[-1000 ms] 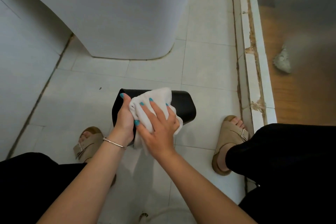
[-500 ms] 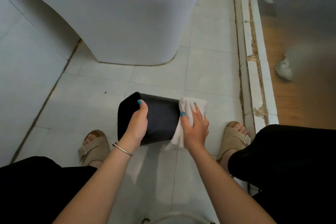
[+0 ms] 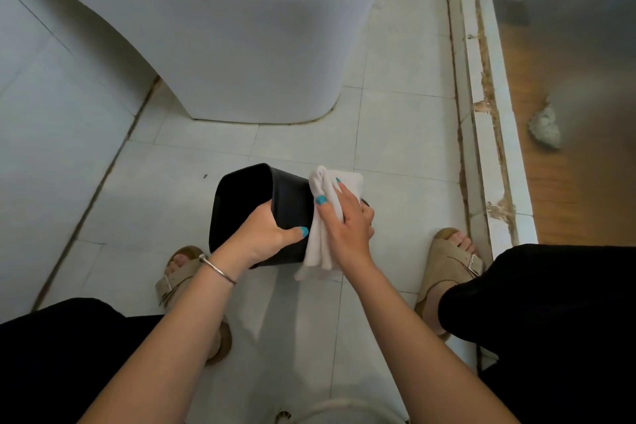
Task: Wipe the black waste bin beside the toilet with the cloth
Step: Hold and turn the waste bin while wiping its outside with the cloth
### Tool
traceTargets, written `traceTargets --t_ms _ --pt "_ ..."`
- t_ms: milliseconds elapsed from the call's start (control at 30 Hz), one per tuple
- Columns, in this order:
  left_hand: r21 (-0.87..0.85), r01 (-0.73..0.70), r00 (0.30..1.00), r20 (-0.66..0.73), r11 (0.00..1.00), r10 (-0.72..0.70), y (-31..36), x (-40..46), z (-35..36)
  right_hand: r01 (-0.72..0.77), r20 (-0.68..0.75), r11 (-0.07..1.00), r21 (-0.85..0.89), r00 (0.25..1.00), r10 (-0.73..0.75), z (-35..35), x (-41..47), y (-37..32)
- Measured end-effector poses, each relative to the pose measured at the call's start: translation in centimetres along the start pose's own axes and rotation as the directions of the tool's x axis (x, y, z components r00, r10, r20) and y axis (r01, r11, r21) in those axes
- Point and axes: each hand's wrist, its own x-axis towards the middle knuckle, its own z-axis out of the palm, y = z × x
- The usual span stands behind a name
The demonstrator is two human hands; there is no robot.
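Change: since half a second before, the cloth (image 3: 331, 213) had slid from the bin's far end onto its side wall; the left thumb had come round the rim nearer the camera; the view had tipped to show more of the toilet (image 3: 241, 45)
Bin: the black bin (image 3: 292, 206) was held off the tiled floor (image 3: 395, 134), lying on its side between the knees, mouth turned left; it hung in front of the toilet base, apart from it
Left hand: the left hand (image 3: 261, 237) gripped the bin at its rim, thumb on the outer wall, fingers hidden inside; a thin bangle (image 3: 216, 267) circled the wrist
Right hand: the right hand (image 3: 347, 224) pressed the white cloth against the bin's right part, fingers fairly straight over the folds; the cloth's loose end hung below the bin
Feet: tan sandals (image 3: 451, 258) stood on either side of the bin
Right edge: a worn white sill (image 3: 481, 107) ran along the tiles
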Motion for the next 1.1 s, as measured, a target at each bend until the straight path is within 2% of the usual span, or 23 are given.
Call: traceTargets --t_ms 67,133,167,200,267,333,367,400,533,600,700,833,900,967,1100 --pt "0.141 -0.051 0.993 -0.096 0.989 0.065 0.7 0.1 0.1 -0.02 -0.012 1.0 -0.013 1.0 0.02 -0.1 0.6 0.0" --pt "0.263 -0.059 0.95 -0.282 0.963 0.136 1.5 0.0 0.5 -0.066 -0.034 0.997 -0.034 0.997 0.065 -0.3 1.3 0.0" --pt "0.297 -0.083 0.932 -0.314 0.951 0.179 1.7 -0.2 0.7 -0.094 -0.044 0.995 -0.027 0.995 0.092 -0.4 1.6 0.1" --pt "0.332 -0.114 0.935 -0.282 0.936 0.214 1.7 -0.3 0.7 -0.123 -0.056 0.992 -0.003 0.991 0.122 -0.6 1.6 0.1" --pt "0.43 -0.158 0.968 -0.109 0.889 0.225 1.2 -0.8 0.3 -0.183 -0.083 0.981 0.069 0.978 0.189 -1.1 1.7 0.3" --pt "0.571 -0.208 0.975 0.06 0.794 0.213 0.4 -1.6 -0.4 -0.224 -0.099 0.966 0.125 0.967 0.237 -1.7 1.8 0.6" --pt "0.621 -0.232 0.971 0.103 0.749 0.215 0.1 -1.8 -0.7 -0.233 -0.096 0.962 0.142 0.964 0.247 -2.1 1.9 0.8" --pt "0.636 -0.24 0.969 0.11 0.733 0.222 -0.2 -1.9 -0.9 -0.233 -0.089 0.961 0.151 0.965 0.248 -2.3 2.1 0.9" --pt "0.44 -0.22 0.973 0.038 0.871 0.227 -0.5 -1.6 -0.3 -0.243 -0.068 0.959 0.148 0.965 0.255 -2.4 2.3 0.8" --pt "0.438 -0.255 0.959 0.001 0.862 0.283 -0.9 -1.3 0.6 -0.246 -0.081 0.958 0.145 0.962 0.26 -2.2 2.3 0.7" --pt "0.486 -0.217 0.954 -0.078 0.847 0.289 -1.3 -0.9 0.9 -0.233 -0.121 0.968 0.093 0.962 0.243 -1.7 2.3 0.4" --pt "0.489 -0.232 0.944 -0.094 0.841 0.316 -0.7 -0.5 0.8 -0.218 -0.172 0.974 0.063 0.959 0.225 -0.9 1.6 -0.4" --pt "0.514 -0.264 0.934 -0.074 0.816 0.348 -0.4 -0.3 1.2 -0.13 -0.174 0.99 0.046 0.975 0.136 -0.6 1.2 -1.6" --pt "0.545 -0.285 0.927 -0.053 0.789 0.372 -0.2 0.1 1.2 0.021 -0.152 1.0 -0.008 0.988 -0.022 -0.1 1.0 -3.5" --pt "0.531 -0.306 0.924 -0.033 0.79 0.38 -0.4 0.6 0.5 0.259 -0.062 0.954 -0.154 0.961 -0.271 0.6 0.5 -5.7"
